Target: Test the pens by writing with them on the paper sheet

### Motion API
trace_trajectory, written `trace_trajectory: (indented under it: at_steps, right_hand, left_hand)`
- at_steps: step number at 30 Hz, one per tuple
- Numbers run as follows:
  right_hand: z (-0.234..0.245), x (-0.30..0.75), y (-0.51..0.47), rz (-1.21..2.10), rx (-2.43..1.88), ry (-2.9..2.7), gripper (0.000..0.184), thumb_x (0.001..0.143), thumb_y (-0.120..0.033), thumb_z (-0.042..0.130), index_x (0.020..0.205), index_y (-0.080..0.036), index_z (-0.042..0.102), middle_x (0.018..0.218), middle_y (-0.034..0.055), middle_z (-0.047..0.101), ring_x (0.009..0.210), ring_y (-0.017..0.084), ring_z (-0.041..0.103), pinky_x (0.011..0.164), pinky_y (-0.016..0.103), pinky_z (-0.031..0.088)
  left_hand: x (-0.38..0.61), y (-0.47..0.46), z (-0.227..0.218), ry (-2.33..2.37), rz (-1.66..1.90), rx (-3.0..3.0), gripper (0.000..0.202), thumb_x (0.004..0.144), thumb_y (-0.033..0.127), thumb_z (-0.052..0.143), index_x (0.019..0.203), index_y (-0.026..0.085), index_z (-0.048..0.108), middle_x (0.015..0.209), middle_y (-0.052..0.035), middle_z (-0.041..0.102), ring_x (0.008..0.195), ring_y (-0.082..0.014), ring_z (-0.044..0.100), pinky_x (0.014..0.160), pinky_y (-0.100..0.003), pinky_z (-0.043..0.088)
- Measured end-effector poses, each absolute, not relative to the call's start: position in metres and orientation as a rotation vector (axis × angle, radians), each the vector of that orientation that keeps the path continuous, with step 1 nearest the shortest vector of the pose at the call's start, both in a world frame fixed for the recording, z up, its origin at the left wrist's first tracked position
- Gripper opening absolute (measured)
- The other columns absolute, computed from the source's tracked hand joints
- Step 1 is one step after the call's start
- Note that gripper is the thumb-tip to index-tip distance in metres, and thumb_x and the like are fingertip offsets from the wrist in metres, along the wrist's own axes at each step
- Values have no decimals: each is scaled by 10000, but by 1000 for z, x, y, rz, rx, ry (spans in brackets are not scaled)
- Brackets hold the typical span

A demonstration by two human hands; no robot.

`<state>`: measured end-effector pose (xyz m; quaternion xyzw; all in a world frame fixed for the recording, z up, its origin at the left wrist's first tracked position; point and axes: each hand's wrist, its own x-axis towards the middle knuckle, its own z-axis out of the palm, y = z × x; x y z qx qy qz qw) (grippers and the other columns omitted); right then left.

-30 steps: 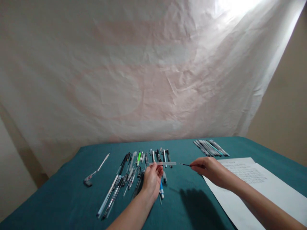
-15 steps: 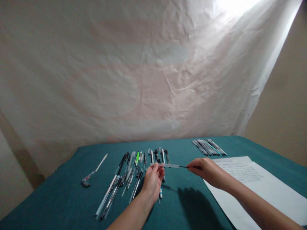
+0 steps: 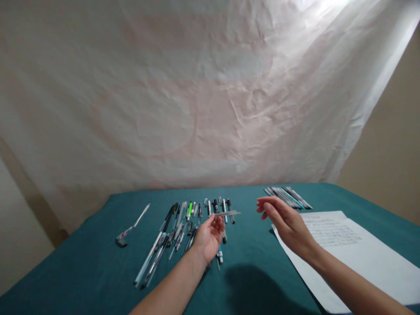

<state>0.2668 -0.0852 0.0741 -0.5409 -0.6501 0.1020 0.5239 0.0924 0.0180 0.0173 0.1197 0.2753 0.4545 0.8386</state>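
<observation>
My left hand [image 3: 209, 236] pinches a thin, see-through pen barrel [image 3: 231, 213] between thumb and fingertips. The barrel is held above the table and points right; it is blurred, so whether a refill sits inside I cannot tell. My right hand [image 3: 285, 221] is raised over the left edge of the paper, its fingers stretched out and apart from the barrel, with nothing visible in them. Behind and left of my left hand lie many loose pens and pen parts [image 3: 151, 262], among them a bright green pen [image 3: 189, 211]. A blue and white piece [image 3: 220, 254] lies beside my left wrist.
White paper sheets [image 3: 348, 262] with handwriting lie at the right on the green tablecloth [image 3: 98, 267]. Behind them is a neat row of pens or refills [image 3: 287, 197]. A thin white stick with a dark end [image 3: 122, 240] lies at the left. A pale sheet [image 3: 197, 109] hangs behind the table.
My right hand has let go of the dark thin end of the pen piece, risen slightly and opened. My left hand keeps hold of the barrel. The view has shifted slightly.
</observation>
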Motion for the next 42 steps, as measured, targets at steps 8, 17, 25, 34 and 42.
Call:
trace_trajectory:
  at_steps: [8, 17, 25, 34, 42]
  right_hand:
    - [9, 235, -70, 79, -1295, -2250, 322, 841, -131, 375, 1119, -200, 521, 1091, 91, 560, 987, 190, 487, 827, 339, 435]
    - [2, 227, -67, 56, -1246, -2452, 469, 808, -78, 376, 1260, -200, 389, 1245, 71, 480, 1119, 207, 379, 897, 372, 388]
    - [5, 223, -74, 94, -1203, -2408, 291, 855, -145, 400, 1112, -203, 524, 1001, 71, 585, 937, 174, 477, 793, 301, 429]
    - [-5, 233, -75, 9, -1301, -2398, 190, 871, -211, 389, 891, -182, 575, 844, 47, 537, 781, 145, 495, 698, 256, 426]
    - [-3, 242, -74, 93, -1269, -1670, 155, 849, -190, 408, 938, -194, 534, 871, 52, 504, 816, 151, 507, 723, 263, 429]
  left_hand:
    - [91, 22, 11, 556, 970, 209, 158, 825, 134, 453, 713, 67, 541, 632, -62, 612, 553, -94, 611, 553, -188, 526]
    - [91, 20, 4, 509, 997, 228, 91, 812, 127, 476, 785, 85, 553, 664, -54, 614, 579, -97, 614, 558, -195, 523]
    - [92, 17, -2, 498, 1004, 290, 64, 793, 136, 510, 786, 92, 556, 689, -54, 609, 607, -96, 612, 593, -200, 522]
    - [93, 15, -4, 503, 992, 362, 78, 793, 124, 507, 830, 90, 567, 721, -61, 618, 608, -101, 610, 584, -210, 523]
    - [92, 13, -6, 495, 991, 388, 63, 786, 128, 519, 827, 96, 557, 753, -75, 624, 642, -111, 616, 607, -220, 522]
